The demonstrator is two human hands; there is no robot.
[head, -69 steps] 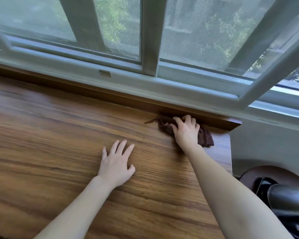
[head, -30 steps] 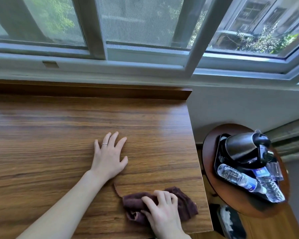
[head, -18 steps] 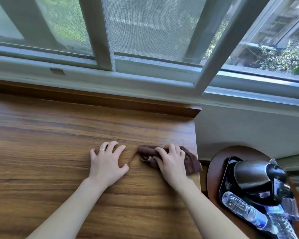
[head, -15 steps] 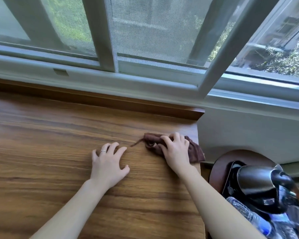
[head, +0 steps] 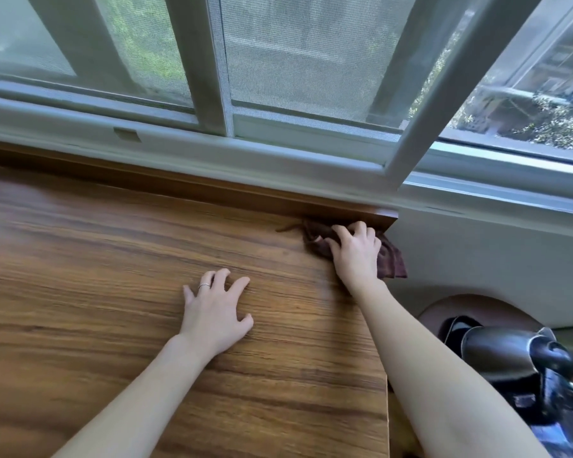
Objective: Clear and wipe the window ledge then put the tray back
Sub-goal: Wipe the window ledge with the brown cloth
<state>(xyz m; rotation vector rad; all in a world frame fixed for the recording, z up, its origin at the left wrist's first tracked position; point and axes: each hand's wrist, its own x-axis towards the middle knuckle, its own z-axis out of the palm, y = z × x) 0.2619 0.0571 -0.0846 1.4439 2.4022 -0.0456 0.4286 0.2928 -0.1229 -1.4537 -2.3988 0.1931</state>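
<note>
Head view: wooden window ledge (head: pixel 113 292), wide, grain running left to right, raised wooden lip along the back beneath the pale window frame (head: pixel 278 153). Right hand (head: pixel 356 256) at the far right corner of the ledge, fingers curled down over a dark brown cloth (head: pixel 392 262), pressing it flat against the wood just beside the back lip. One edge of the cloth hanging past the ledge's right end; a thin strand trailing left along the lip. Left hand (head: pixel 215 309) well apart from the cloth, near the middle of the ledge, palm down, fingers spread and relaxed, holding nothing; ring (head: pixel 204 285) on one finger. Lower right, beyond the ledge's end: round brown side table (head: pixel 450 309) carrying a black tray (head: pixel 450 325) with a dark kettle (head: pixel 503 352) on it, partly cut off by the frame edge. Mesh screen (head: pixel 311 61) behind the glass, greenery outside.
</note>
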